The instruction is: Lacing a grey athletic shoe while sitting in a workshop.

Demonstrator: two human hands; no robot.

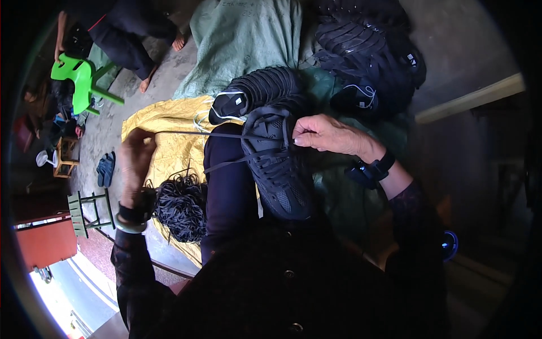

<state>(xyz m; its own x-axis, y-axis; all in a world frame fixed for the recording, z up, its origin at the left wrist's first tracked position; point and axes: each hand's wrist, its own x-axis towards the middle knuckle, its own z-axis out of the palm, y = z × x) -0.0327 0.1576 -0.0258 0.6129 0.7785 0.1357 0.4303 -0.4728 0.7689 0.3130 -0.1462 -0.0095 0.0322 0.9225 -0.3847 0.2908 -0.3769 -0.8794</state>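
Two hands work a black shoe [279, 169] that rests on the person's lap, toe toward the body. The right hand [324, 134] sits at the shoe's collar, fingertips pinched on a lace [226, 135] where it leaves the top eyelets. The left hand [134, 161] is closed around the lace's far end, held well out to the side so the lace runs taut between them; a second strand slants lower across the lap. The step in hand looks like lacing, with the lace drawn through an upper eyelet. The next move likely calls for keeping the strand snug while its tip is fed into the next hole. Just past the left wrist lies a heap of loose laces [180, 206] on a yellow sheet [169, 141]. Farther off, more black shoes [367, 62] pile on a green sack [248, 39], and a green stool [79, 76] stands beside another person's legs.
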